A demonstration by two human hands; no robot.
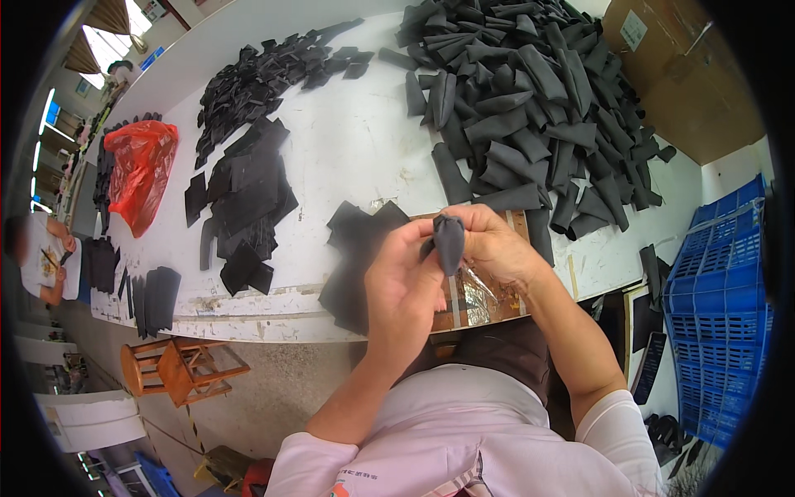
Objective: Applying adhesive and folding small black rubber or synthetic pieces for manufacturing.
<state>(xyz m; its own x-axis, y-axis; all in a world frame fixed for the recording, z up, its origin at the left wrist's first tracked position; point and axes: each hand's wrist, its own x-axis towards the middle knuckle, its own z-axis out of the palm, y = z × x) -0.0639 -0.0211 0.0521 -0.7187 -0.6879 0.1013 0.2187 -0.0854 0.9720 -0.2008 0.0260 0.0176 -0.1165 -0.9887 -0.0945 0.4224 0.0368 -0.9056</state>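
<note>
Over the near edge of the table, my left hand [404, 269] and my right hand [499, 247] pinch one dark grey fabric piece [449, 244] between their fingertips. The piece is bunched and folded over at its top; its full shape is hidden by my fingers. Below my hands lies a worn brown board [511, 302] with shiny clear tape on it. Beside my left wrist is a small stack of flat black fabric pieces [348, 269]. A large heap of dark grey fabric tubes [513, 108] rises just beyond my right hand.
Flat black pieces [248, 186] lie in piles on the white table [348, 137]. A red plastic bag [142, 174] sits at the left. On the right stand a cardboard box [687, 74] and blue crates [716, 323]. Wooden stools [195, 369] stand below; another person [50, 257] works far left.
</note>
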